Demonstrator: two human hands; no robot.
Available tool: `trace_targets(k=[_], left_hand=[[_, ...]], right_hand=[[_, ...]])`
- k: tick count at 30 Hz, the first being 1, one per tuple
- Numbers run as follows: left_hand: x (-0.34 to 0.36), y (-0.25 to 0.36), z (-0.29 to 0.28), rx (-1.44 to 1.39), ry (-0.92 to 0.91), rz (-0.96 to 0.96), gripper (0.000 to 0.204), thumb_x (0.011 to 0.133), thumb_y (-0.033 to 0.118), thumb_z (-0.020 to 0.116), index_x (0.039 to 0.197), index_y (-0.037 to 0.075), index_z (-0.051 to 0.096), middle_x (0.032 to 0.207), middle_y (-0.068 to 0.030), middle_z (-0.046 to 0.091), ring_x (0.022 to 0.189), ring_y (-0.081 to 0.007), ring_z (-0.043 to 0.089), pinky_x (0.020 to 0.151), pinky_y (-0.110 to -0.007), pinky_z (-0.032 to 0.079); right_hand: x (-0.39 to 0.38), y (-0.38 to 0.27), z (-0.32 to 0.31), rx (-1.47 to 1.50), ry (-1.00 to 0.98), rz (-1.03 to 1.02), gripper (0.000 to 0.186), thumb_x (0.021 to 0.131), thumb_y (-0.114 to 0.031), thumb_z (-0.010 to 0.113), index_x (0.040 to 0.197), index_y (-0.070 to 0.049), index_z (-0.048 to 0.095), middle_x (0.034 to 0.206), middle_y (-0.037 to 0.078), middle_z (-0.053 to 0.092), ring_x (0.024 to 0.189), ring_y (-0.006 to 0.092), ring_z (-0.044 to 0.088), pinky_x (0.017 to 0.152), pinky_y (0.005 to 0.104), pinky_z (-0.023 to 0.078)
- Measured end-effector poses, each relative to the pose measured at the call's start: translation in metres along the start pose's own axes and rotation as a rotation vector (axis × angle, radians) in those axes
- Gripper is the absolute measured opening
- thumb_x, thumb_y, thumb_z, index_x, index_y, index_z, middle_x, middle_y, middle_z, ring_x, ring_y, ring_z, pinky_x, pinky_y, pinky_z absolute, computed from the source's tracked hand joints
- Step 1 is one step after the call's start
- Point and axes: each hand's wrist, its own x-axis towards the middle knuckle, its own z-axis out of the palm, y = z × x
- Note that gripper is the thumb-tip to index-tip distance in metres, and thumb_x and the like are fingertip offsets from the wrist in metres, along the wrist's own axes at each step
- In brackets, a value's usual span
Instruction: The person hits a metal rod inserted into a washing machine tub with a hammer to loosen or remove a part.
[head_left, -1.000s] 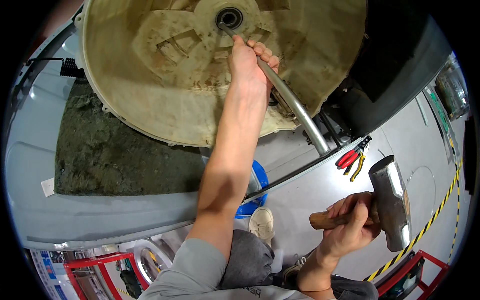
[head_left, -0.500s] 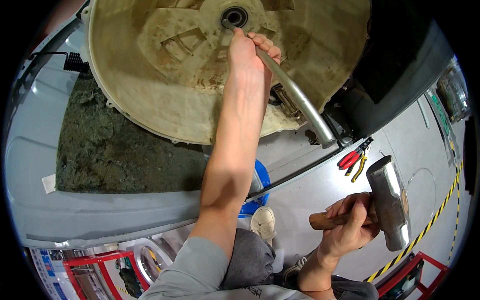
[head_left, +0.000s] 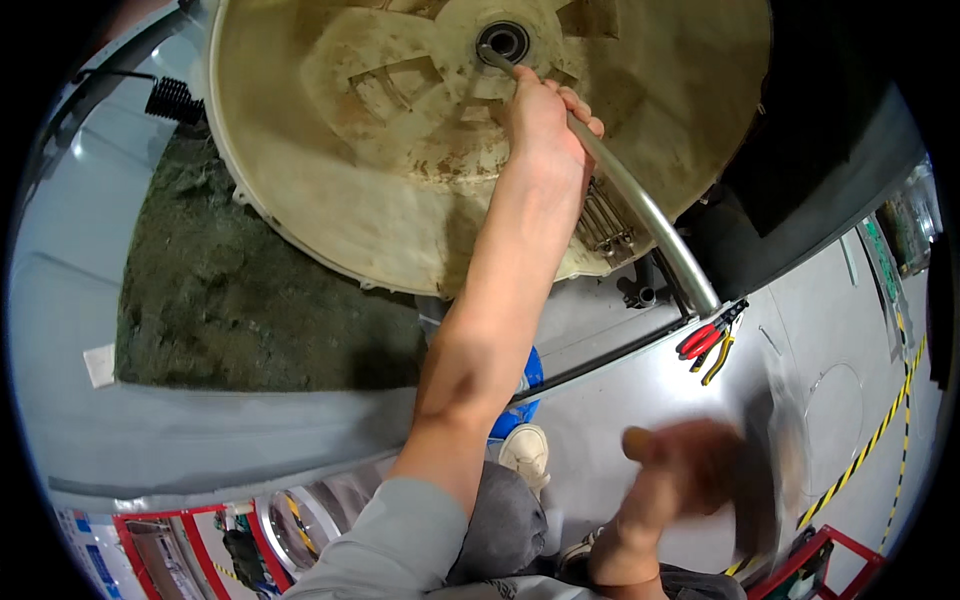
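A long metal bar slants across the cream tub half, and my left hand is closed around it near its upper end. The bar's tip rests at the round bearing in the tub's hub; whether it touches the inner or outer ring I cannot tell. Its thick lower end hangs past the tub's rim. Low on the right, my right hand, blurred by motion, grips a hammer by its short wooden handle. The steel head is smeared and stands apart from the bar.
Red and yellow-handled pliers lie on the grey floor by the cabinet edge. A dark felt pad covers part of the grey panel at left. A black coil spring sits at upper left. Behind my left arm is a blue object.
My right hand and the hammer have blurred with movement, the head slightly lower. The tub, bar and left hand appear farther right in the picture. My left hand keeps its hold.
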Motion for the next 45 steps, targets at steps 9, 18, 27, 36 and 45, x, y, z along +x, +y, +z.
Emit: trace_targets(k=[9,18,27,36,45], left_hand=[[0.002,0.01,-0.008,-0.068,0.039,-0.046,0.047,0.089,0.044,0.025,0.055,0.013,0.034,0.045,0.0044,0.032,0.037,-0.0081,0.029,0.036,-0.023,0.025],[0.012,0.0,-0.008,-0.009,0.073,-0.003,0.041,0.089,0.039,0.027,0.061,0.011,0.034,0.048,0.0022,0.033,0.039,-0.0118,0.031,0.038,-0.027,0.027],[0.006,-0.012,-0.012,-0.046,0.037,-0.018,0.038,0.089,0.039,0.027,0.063,0.013,0.033,0.048,0.003,0.032,0.04,-0.0106,0.029,0.04,-0.025,0.027],[0.012,-0.024,-0.02,-0.063,0.048,-0.056,0.042,0.089,0.043,0.027,0.059,0.013,0.034,0.047,0.004,0.032,0.038,-0.0094,0.028,0.037,-0.024,0.026],[0.009,-0.021,-0.014,-0.085,0.069,-0.066,0.043,0.089,0.04,0.029,0.055,0.014,0.035,0.045,0.0054,0.032,0.038,-0.008,0.027,0.037,-0.022,0.023]], right_hand=[[-0.009,0.015,-0.023,0.461,0.327,-0.198,0.023,0.086,-0.018,0.04,0.067,-0.005,0.037,0.05,0.001,0.03,0.038,0.0082,0.034,0.038,0.0188,0.032],[0.014,0.017,0.023,0.301,-0.012,0.224,0.005,0.078,-0.002,0.044,0.077,0.003,0.046,0.053,0.003,0.044,0.037,0.0095,0.039,0.035,0.0217,0.033],[0.004,0.016,-0.017,0.516,0.179,-0.018,0.014,0.081,-0.007,0.045,0.071,0.0,0.037,0.051,0.003,0.034,0.038,0.0075,0.034,0.032,0.0198,0.032],[0.008,0.03,-0.009,0.508,0.245,-0.025,0.008,0.073,-0.003,0.044,0.073,0.002,0.038,0.05,0.005,0.036,0.037,0.0096,0.036,0.032,0.0207,0.035],[0.009,0.036,-0.012,0.503,0.264,-0.042,0.007,0.073,-0.005,0.044,0.075,0.001,0.04,0.053,0.005,0.036,0.039,0.0091,0.037,0.033,0.0209,0.036]])
